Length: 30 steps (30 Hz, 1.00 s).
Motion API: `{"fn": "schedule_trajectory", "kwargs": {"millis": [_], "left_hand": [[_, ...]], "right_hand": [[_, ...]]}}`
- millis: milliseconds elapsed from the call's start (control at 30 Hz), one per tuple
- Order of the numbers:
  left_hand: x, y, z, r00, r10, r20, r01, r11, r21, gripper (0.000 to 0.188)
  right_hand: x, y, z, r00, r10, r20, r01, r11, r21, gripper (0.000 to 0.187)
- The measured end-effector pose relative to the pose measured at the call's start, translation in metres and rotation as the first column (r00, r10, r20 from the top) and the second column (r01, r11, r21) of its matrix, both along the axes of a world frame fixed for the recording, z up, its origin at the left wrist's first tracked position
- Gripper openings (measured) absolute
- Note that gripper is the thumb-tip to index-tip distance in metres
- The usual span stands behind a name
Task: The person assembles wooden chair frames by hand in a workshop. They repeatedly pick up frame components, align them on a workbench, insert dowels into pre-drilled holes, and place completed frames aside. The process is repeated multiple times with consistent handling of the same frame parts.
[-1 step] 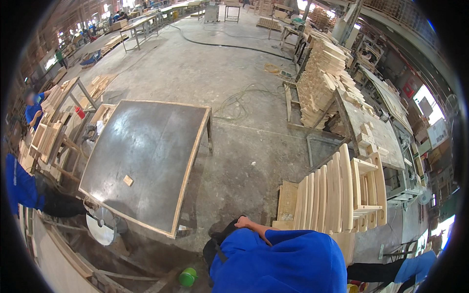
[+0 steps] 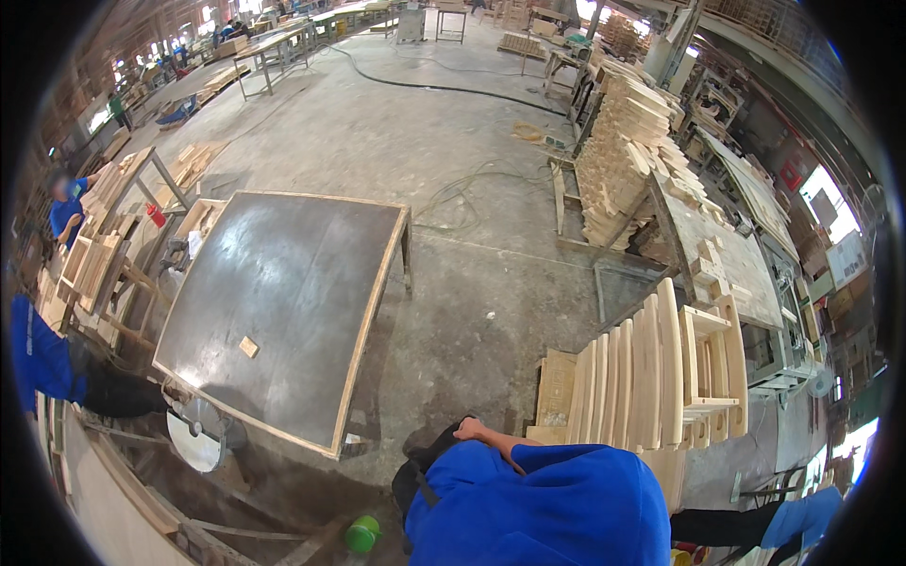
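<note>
My right hand (image 2: 469,429) is held low in front of my body, its bare forearm coming across from the rolled blue sleeve (image 2: 585,462). The fingers look curled in against dark cloth (image 2: 436,453); whatever they may hold is hidden. My left hand does not show. To the left stands a large dark-topped table (image 2: 283,292) with a pale wooden edge, apart from my hand. One small wooden block (image 2: 248,347) lies on it. At my right is a row of upright pale wooden slatted frames (image 2: 623,377).
A round metal disc (image 2: 196,434) sits by the table's near edge, beside a co-worker's dark-clothed leg (image 2: 123,391). A green container (image 2: 361,534) is on the floor. Stacked boards (image 2: 623,151) rise at right. Hoses (image 2: 444,87) cross the concrete floor. Another person (image 2: 66,208) works far left.
</note>
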State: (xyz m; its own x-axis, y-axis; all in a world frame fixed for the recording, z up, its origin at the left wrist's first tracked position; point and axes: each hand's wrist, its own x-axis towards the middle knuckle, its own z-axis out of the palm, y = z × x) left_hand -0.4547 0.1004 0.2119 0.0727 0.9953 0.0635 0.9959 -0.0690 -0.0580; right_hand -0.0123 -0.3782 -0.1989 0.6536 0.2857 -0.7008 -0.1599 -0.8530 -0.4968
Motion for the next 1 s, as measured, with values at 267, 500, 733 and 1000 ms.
{"fn": "schedule_trajectory", "kwargs": {"millis": [267, 500, 733, 1000], "left_hand": [[-0.057, 0.026, -0.036, 0.906, -0.271, -0.325, 0.302, 0.952, 0.047, 0.084], [0.015, -0.007, 0.013, 0.997, 0.019, 0.068, -0.021, 0.999, 0.029, 0.078], [0.004, -0.002, 0.0, 0.999, 0.041, -0.03, -0.039, 0.997, 0.071, 0.077], [-0.011, 0.018, -0.022, 0.979, 0.098, 0.176, -0.114, 0.99, 0.08, 0.074]], "right_hand": [[0.003, 0.009, 0.007, 0.983, 0.181, 0.031, -0.179, 0.982, -0.062, 0.05], [0.0, 0.008, -0.003, 0.987, 0.15, 0.055, -0.147, 0.987, -0.057, 0.047], [0.001, 0.002, -0.003, 0.992, 0.112, 0.057, -0.109, 0.993, -0.047, 0.045], [0.003, 0.001, 0.002, 0.994, 0.072, 0.088, -0.069, 0.997, -0.029, 0.043]]}}
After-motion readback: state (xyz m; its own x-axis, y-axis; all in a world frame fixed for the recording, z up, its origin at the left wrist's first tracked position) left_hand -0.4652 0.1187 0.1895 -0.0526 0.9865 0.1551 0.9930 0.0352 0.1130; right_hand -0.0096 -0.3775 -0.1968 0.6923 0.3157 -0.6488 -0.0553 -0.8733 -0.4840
